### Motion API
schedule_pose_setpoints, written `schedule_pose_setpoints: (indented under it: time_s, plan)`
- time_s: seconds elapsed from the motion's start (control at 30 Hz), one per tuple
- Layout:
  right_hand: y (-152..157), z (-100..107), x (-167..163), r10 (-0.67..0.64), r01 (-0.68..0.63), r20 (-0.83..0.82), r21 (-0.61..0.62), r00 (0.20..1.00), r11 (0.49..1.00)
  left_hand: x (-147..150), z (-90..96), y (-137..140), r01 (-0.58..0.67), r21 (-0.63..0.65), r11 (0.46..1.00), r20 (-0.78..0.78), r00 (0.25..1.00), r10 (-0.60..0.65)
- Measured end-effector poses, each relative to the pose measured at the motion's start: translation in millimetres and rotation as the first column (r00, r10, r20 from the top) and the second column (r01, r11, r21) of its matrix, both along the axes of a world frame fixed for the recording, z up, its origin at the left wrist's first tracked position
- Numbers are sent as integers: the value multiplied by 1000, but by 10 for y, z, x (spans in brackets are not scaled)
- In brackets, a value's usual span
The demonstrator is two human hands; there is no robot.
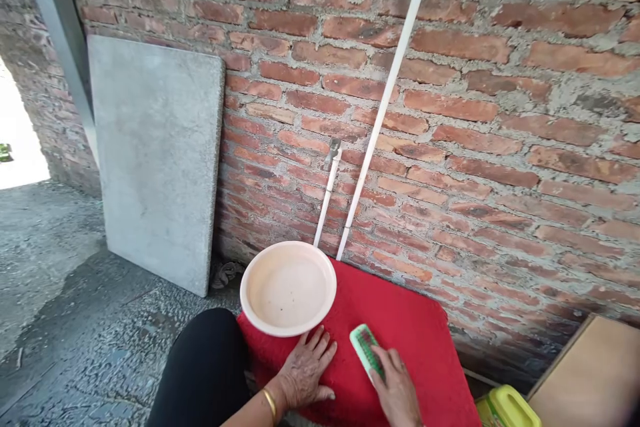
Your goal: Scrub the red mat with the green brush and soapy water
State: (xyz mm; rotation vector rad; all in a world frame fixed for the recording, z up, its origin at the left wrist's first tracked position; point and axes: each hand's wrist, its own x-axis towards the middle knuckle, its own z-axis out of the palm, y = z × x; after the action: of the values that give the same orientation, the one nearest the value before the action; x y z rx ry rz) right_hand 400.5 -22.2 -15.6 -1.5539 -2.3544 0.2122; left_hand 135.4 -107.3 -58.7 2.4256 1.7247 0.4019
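A red cloth (405, 307) is spread over a low surface against the wall. My left hand (309, 368) lies palm down on it with the fingers apart, just below a pale plastic basin (327, 307). A gold bangle (270, 405) circles that wrist. In my right hand (397, 387) is a green and white scrub brush (363, 345), gripped near its lower end with the thumb on the left side. The brush is at the cloth, tilted; its underside is hidden. A few dark specks show on the basin's bottom.
Behind stands a brick wall (450, 107) with white pipes (376, 127) and a tap (334, 147). A grey slab (157, 160) leans there at the left, above wet ground (120, 327). A yellow-green jug (510, 407) and a wooden board (593, 373) are at the lower right.
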Motion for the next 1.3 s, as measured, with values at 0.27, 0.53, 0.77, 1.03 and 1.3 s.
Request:
schedule_pose_setpoints:
  time_s: [0.27,0.53,0.77,1.03,1.3]
  plan:
    - [214,315,-556,-62,69,235,-25,970,997,-29,-150,6,3,133,991,-62,998,6]
    - [150,390,-938,146,-133,245,-69,958,989,24,-251,-17,-48,312,949,-59,996,70]
    - [293,418,-1013,120,-92,275,-110,954,990,32,-316,-25,-49,425,904,-43,996,74]
    - [506,371,-1280,45,-30,299,-54,953,998,10,-285,-40,-29,429,903,-76,995,68]
    - [821,374,-1182,-57,73,273,-47,960,996,55,-114,72,-69,380,923,-44,995,93]
